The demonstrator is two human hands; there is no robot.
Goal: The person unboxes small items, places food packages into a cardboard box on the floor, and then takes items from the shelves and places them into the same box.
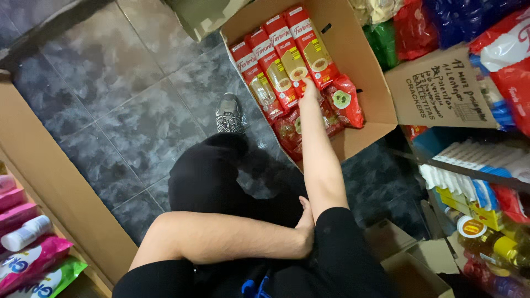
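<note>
Our right hand [309,88] reaches into the cardboard box [364,83] on the floor, fingers closing on a red spaghetti packet [312,49]. Our left hand [305,229] rests loosely curled, empty, against our right thigh.

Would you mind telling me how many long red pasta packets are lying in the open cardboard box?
4, side by side along the box's left wall: far-left packet, second packet, third packet, and fourth packet, which the right hand reaches. More may lie hidden underneath.
</note>
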